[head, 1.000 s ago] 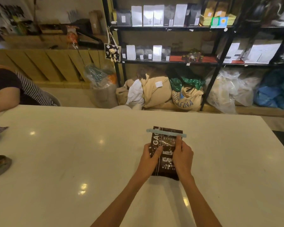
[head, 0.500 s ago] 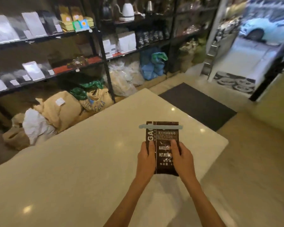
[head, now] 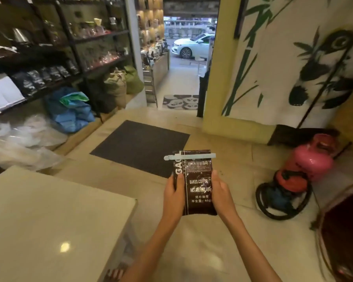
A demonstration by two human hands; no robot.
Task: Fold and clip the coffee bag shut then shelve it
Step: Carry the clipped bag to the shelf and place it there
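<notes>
- Far left there's a dark metal shelf rack (head: pixel 75 40) loaded with stuff. One lower shelf has a row of black bags (head: pixel 43 77) standing up, with white bags just left of them.
- Under the rack, on the floor: clear plastic sacks, a blue sack (head: pixel 69 117), and tan and green burlap sacks further back.
- Bottom left is the corner of a pale glossy table (head: pixel 49 224). Nothing of the task is sitting on it.
- Dark floor mat (head: pixel 139 145) lies mid-floor, past the table's far corner.
- Left hand (head: pixel 174 197) is clasped on the left edge of the coffee bag (head: pixel 198 186), thumb on the front.
- The bag is upright in the air over the floor, off to the right of the table and well apart from the rack. Top is folded down, with a light blue clip (head: pixel 190 157) clamped straight across it, sticking out past both sides.
- Right hand (head: pixel 222 195) is gripping the bag's right edge, same deal, thumb on the front.
- Further right, a pink gas cylinder (head: pixel 312 159) stands on the floor, with a black hose (head: pixel 281 210) coiled at its base.
</notes>
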